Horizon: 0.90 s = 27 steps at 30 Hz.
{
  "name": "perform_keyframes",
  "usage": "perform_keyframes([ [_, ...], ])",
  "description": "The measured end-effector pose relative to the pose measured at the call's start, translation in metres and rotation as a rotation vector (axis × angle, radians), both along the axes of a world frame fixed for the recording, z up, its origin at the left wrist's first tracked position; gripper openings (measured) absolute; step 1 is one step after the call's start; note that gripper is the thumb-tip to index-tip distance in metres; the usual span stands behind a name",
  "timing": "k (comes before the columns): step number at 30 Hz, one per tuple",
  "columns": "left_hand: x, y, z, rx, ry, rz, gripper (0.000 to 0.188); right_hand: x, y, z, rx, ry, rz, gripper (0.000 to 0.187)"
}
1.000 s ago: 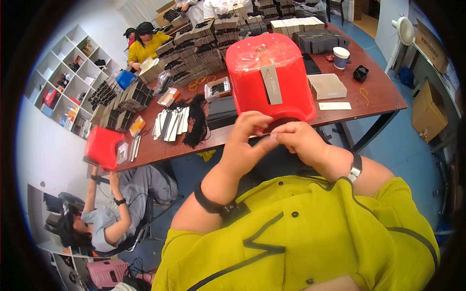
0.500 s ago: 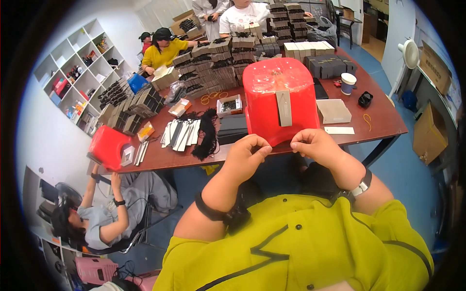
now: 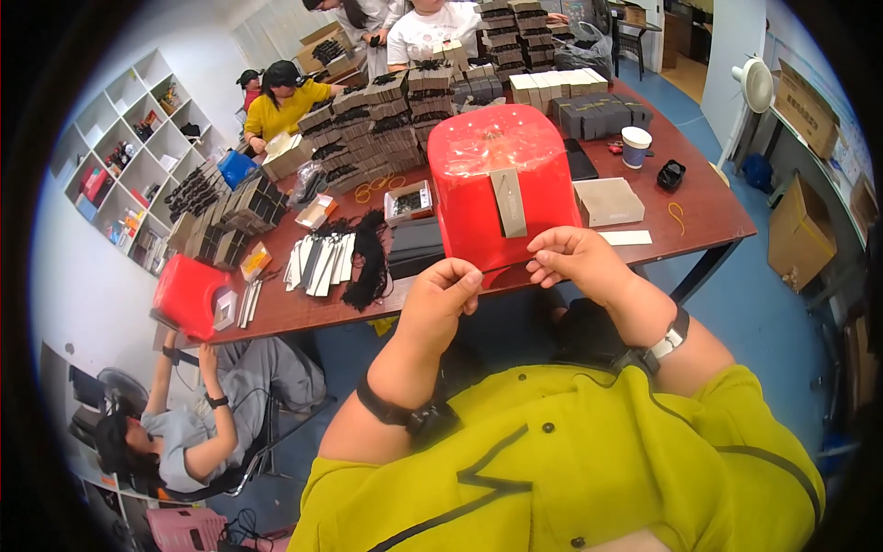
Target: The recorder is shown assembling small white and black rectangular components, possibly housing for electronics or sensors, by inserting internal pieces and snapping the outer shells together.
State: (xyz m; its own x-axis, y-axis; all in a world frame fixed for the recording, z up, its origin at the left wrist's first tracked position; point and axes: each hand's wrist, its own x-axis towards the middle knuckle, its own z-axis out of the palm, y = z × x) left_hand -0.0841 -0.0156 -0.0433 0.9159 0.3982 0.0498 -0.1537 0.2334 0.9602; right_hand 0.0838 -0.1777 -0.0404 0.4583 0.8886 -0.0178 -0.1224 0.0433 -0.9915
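A red plastic stool (image 3: 464, 198) stands on the near edge of the table, right in front of me. A narrow grey card strip (image 3: 509, 204) lies upright against its front face. My left hand (image 3: 441, 296) is below the stool's left corner, thumb and forefinger pinched together. My right hand (image 3: 572, 264) is at the stool's lower right edge, its thumb also pressed to the forefinger. The two hands are a short way apart. Anything between the fingertips is too thin to make out. To the left lie a bundle of black cords (image 3: 368, 262) and several white and dark strips (image 3: 320, 264).
Tall stacks of grey tag bundles (image 3: 368, 129) fill the far middle of the red-brown table (image 3: 708, 219). A cardboard box (image 3: 607, 201), a paper cup (image 3: 635, 147) and a white strip (image 3: 625, 237) are on the right. A co-worker sits at left by another red stool (image 3: 189, 294).
The head view has shifted, so the scene sits further left. My hands stay close to the stool's lower edge, a little further apart; the right fingers have spread slightly.
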Motion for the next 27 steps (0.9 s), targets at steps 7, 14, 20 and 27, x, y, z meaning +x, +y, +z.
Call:
perform_keyframes([
  [7, 0.002, 0.015, 0.004, 0.085, -0.074, 0.079, 0.008, 0.007, 0.007, 0.014, 0.088, -0.099, -0.100, 0.016],
  [14, 0.024, 0.030, 0.016, 0.039, -0.179, 0.212, 0.007, 0.021, 0.039, 0.035, 0.395, -0.247, -0.226, 0.017],
  [20, 0.025, 0.040, 0.002, 0.058, -0.190, 0.246, 0.008, 0.016, 0.045, 0.031, 0.300, -0.428, -0.285, 0.017],
  [27, 0.020, 0.038, -0.010, 0.390, 0.021, 0.357, 0.011, 0.024, 0.054, 0.025, 0.230, -0.806, -0.513, 0.025],
])
